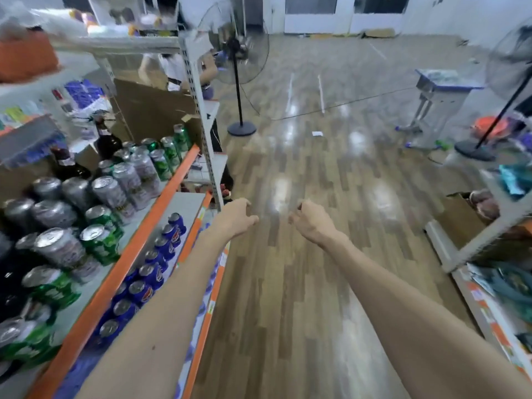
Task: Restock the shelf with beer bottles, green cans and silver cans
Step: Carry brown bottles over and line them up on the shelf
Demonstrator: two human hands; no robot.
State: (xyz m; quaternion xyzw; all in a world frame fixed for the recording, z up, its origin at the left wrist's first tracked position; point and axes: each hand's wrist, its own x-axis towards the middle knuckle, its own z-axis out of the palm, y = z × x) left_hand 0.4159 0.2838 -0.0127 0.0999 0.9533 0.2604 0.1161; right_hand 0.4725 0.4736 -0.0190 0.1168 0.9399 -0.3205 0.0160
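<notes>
The orange-edged shelf on the left carries silver cans, green cans and dark beer bottles further back. My left hand hangs over the wooden floor beside the shelf's end post, fingers loosely curled, holding nothing. My right hand is level with it a little to the right, also loosely curled and empty. Both arms reach forward, away from the cans. The whole view is motion-blurred.
Blue cans line the lower shelf. A standing fan is ahead, a second fan at right, with a small table and another shelf on the right. A person stands behind the shelf post.
</notes>
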